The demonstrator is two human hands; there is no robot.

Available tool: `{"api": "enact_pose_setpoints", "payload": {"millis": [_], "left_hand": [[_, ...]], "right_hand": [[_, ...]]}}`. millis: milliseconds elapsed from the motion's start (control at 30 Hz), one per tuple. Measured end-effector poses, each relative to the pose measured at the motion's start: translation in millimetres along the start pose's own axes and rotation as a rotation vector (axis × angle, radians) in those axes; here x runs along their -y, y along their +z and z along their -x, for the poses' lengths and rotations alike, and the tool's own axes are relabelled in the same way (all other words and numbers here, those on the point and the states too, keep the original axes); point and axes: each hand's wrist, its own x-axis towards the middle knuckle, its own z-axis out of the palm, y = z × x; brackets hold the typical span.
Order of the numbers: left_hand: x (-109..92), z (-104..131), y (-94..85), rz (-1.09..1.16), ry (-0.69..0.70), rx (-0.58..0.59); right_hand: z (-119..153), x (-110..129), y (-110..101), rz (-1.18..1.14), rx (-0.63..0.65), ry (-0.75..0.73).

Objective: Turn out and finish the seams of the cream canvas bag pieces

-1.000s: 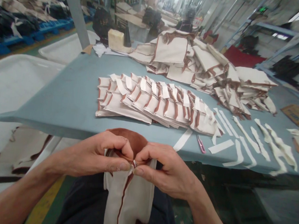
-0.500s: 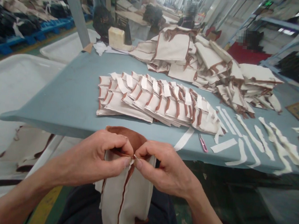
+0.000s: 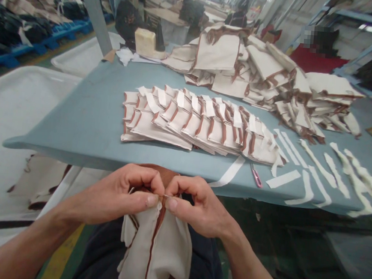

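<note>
Between my hands hangs a cream fabric piece (image 3: 169, 245) with a brown inner side and a brown-edged seam down its middle. My left hand (image 3: 130, 193) pinches it at the top of the seam, thumb against forefinger. Close beside, my right hand (image 3: 197, 202) pinches the other side of the same spot. The fingertips nearly meet, and the exact bit of cloth between them is mostly hidden. The lower part of the piece drapes over my lap, in front of the dark clothing.
On the blue-grey table (image 3: 88, 106) lies an overlapping row of folded cream pieces (image 3: 187, 122). Behind it rises a large pile of similar pieces (image 3: 221, 52). At right are white strips (image 3: 282, 179) and a pink-handled tool (image 3: 256, 177). A white tub (image 3: 24, 101) stands at left.
Both hands still pinch the fabric piece at its seam top. The piece has sagged slightly, its brown upper flap showing less above my fingers. The view has shifted a little.
</note>
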Motion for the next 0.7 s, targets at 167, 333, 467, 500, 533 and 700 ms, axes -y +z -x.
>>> {"api": "enact_pose_setpoints", "payload": {"millis": [167, 333, 467, 500, 533, 700], "left_hand": [[-10, 3, 1.2, -0.2, 0.039, -0.061], [-15, 4, 2.5, -0.273, 0.059, -0.079], [-14, 3, 3.7, -0.312, 0.034, -0.09], [-14, 4, 3.8, -0.329, 0.038, -0.093], [-14, 5, 3.9, -0.343, 0.045, -0.096], [-17, 10, 7.5, -0.402, 0.081, -0.155]], "right_hand": [[1, 6, -3, 0.148, -0.039, -0.036], [2, 9, -2, 0.21, -0.052, -0.065], [4, 7, 0, 0.236, -0.082, -0.075], [4, 7, 0, 0.248, -0.083, -0.079], [5, 7, 1, 0.262, -0.086, -0.086], [7, 8, 1, 0.351, -0.111, -0.129]]}}
